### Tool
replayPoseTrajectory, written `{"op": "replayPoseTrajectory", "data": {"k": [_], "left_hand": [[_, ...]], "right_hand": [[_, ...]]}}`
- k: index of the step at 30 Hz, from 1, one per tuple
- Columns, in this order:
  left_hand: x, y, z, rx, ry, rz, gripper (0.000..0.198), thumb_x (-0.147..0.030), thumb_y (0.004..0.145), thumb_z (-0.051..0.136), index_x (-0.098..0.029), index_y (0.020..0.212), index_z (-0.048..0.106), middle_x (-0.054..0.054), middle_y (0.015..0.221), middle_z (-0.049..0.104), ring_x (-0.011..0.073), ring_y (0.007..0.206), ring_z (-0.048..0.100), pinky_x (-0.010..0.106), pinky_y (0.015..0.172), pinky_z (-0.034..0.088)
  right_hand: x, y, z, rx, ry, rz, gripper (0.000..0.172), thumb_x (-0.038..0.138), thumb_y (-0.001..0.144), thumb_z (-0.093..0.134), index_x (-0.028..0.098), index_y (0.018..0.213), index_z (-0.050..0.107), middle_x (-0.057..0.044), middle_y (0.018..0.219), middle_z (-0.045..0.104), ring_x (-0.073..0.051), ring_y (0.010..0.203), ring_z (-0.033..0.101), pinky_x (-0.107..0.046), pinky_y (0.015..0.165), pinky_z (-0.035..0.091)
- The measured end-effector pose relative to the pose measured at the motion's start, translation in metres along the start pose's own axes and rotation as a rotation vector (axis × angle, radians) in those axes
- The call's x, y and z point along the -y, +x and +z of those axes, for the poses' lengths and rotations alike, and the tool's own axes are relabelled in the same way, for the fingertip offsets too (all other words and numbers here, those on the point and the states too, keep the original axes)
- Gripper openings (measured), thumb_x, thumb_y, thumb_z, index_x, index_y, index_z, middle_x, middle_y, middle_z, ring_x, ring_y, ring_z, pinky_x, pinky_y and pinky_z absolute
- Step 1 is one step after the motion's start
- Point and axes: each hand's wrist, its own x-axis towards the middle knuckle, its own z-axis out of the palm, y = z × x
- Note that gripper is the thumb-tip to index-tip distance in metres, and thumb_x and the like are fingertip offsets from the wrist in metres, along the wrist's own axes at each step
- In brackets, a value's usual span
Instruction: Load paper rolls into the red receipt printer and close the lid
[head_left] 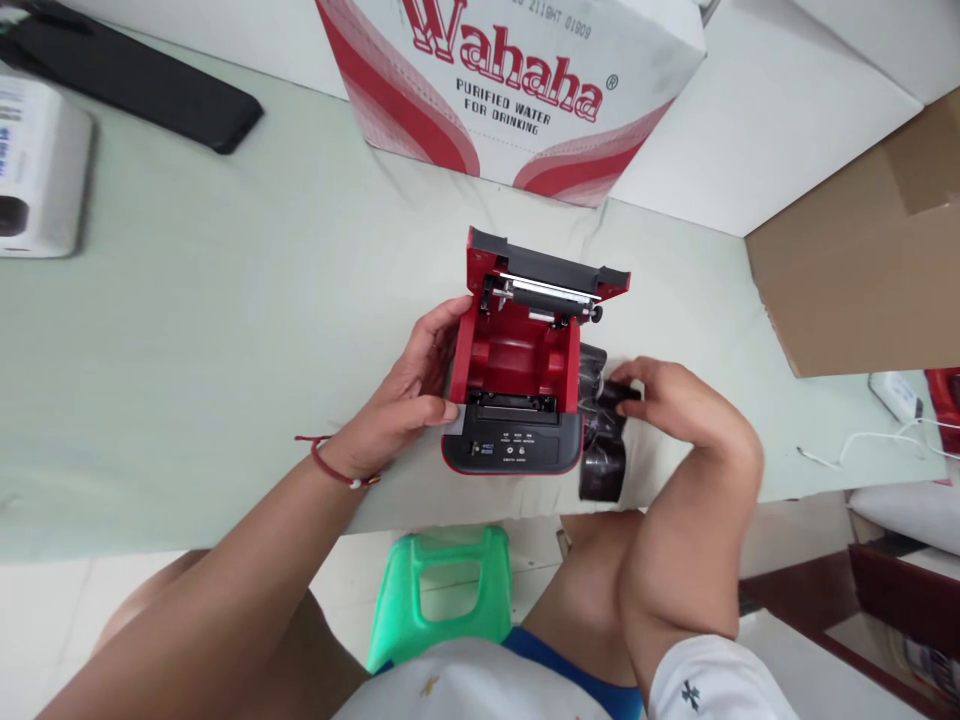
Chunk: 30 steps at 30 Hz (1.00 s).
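A red and black label printer (517, 440) stands on the cloth-covered table with its lid (551, 265) raised, showing a bare red inner compartment and a roller under the lid. My left hand (420, 390) grips the printer's left side, thumb on the front corner and fingers along the side wall. Against the printer's right side lie several glossy black rolls (602, 470), which look like ribbon rolls in clear wrap. My right hand (660, 395) is closed on one black roll (621, 393) among them; its fingertips are partly hidden.
Behind the printer stands a Wahaha water carton (517, 90). A brown cardboard box (862, 250) and a white cable (862, 440) are at the right. A long black object (142, 75) and a white device (45, 170) lie at the far left. A green stool (397, 600) is below the table edge.
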Motion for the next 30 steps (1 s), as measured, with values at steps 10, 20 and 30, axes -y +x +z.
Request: {"op": "replayPoseTrajectory", "data": {"k": [10, 20, 30], "left_hand": [[0.001, 0.001, 0.002, 0.009, 0.016, 0.013, 0.103, -0.043, 0.080, 0.095, -0.047, 0.174, 0.054, -0.001, 0.187, 0.049, 0.0425, 0.173, 0.043, 0.059, 0.147, 0.041], [0.000, 0.001, 0.008, -0.001, 0.009, 0.024, 0.103, -0.045, 0.080, 0.097, -0.047, 0.174, 0.055, 0.001, 0.185, 0.053, 0.0434, 0.170, 0.049, 0.062, 0.146, 0.041], [0.001, 0.002, 0.008, 0.007, -0.008, -0.009, 0.107, -0.048, 0.078, 0.100, -0.049, 0.174, 0.054, 0.002, 0.181, 0.055, 0.0434, 0.164, 0.053, 0.064, 0.140, 0.044]], "right_hand": [[0.028, -0.091, -0.033, 0.083, 0.204, -0.912, 0.055, 0.019, 0.115, 0.071, 0.037, 0.167, 0.069, -0.007, 0.146, 0.086, -0.021, 0.125, 0.085, -0.030, 0.101, 0.067], [0.129, -0.033, 0.024, -0.260, -0.163, -0.358, 0.051, 0.016, 0.112, 0.055, 0.018, 0.158, 0.076, -0.017, 0.147, 0.084, -0.038, 0.121, 0.085, -0.052, 0.098, 0.071], [0.146, -0.005, 0.037, -0.272, -0.380, -0.218, 0.045, 0.014, 0.107, 0.061, 0.023, 0.145, 0.082, -0.016, 0.137, 0.089, -0.035, 0.093, 0.087, -0.046, 0.075, 0.065]]}}
